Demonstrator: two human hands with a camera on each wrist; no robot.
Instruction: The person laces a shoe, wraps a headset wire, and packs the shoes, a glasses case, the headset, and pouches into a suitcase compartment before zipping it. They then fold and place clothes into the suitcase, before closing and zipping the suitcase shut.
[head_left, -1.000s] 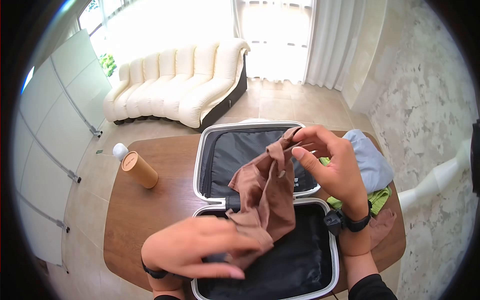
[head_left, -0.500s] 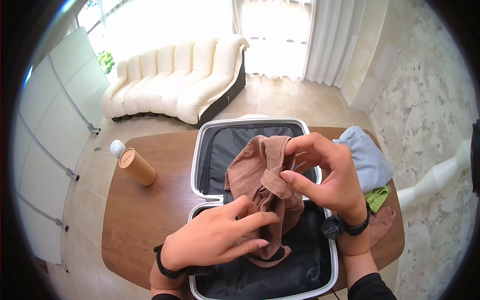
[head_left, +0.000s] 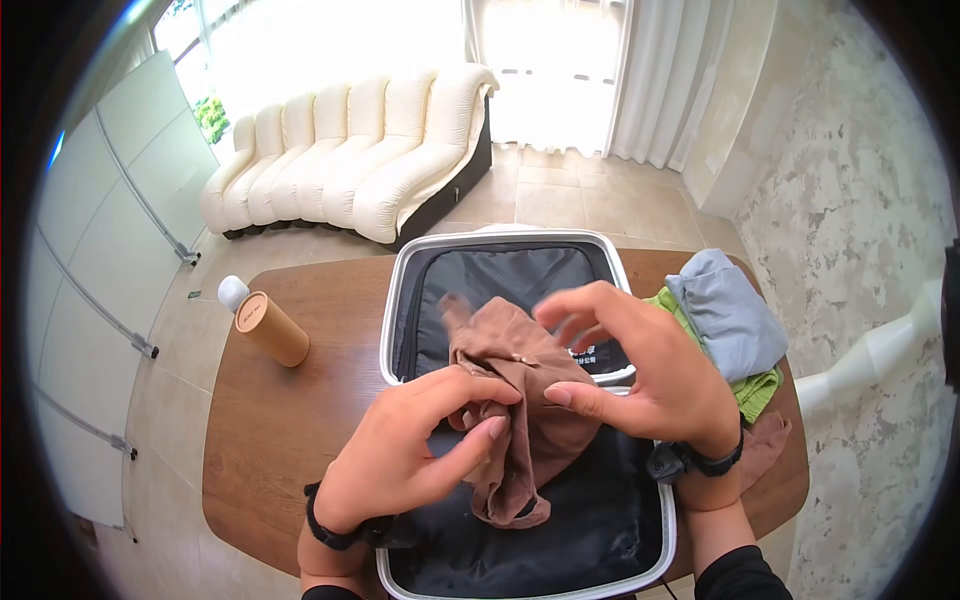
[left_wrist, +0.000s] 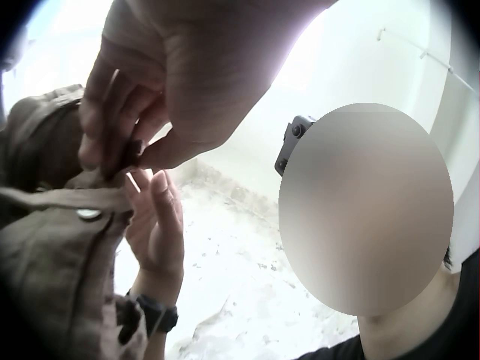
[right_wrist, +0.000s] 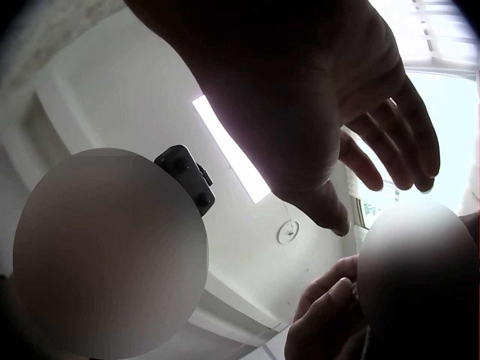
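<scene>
A crumpled brown garment (head_left: 545, 405) hangs over the open suitcase (head_left: 610, 545), which has a white rim and black lining. My left hand (head_left: 410, 440) pinches a fold of it between thumb and fingers. In the left wrist view, a small pale button shows on the garment (left_wrist: 52, 262), near a seam below those fingers. At the garment's right side is my right hand (head_left: 655, 375), its fingers spread and loosely bent. The right wrist view shows that hand (right_wrist: 322, 112) with nothing between thumb and fingers.
On the wooden table (head_left: 270, 450), a brown cylindrical canister (head_left: 275, 332) stands at left beside a white rounded object (head_left: 232, 291). To the right lie a grey-blue cloth (head_left: 735, 315), a green cloth (head_left: 758, 393) and another brown cloth (head_left: 766, 448). A cream sofa (head_left: 350, 150) stands beyond.
My left hand has moved up from the garment's lower part and now pinches it. My right hand has let go of the upper edge, which has dropped and folded over.
</scene>
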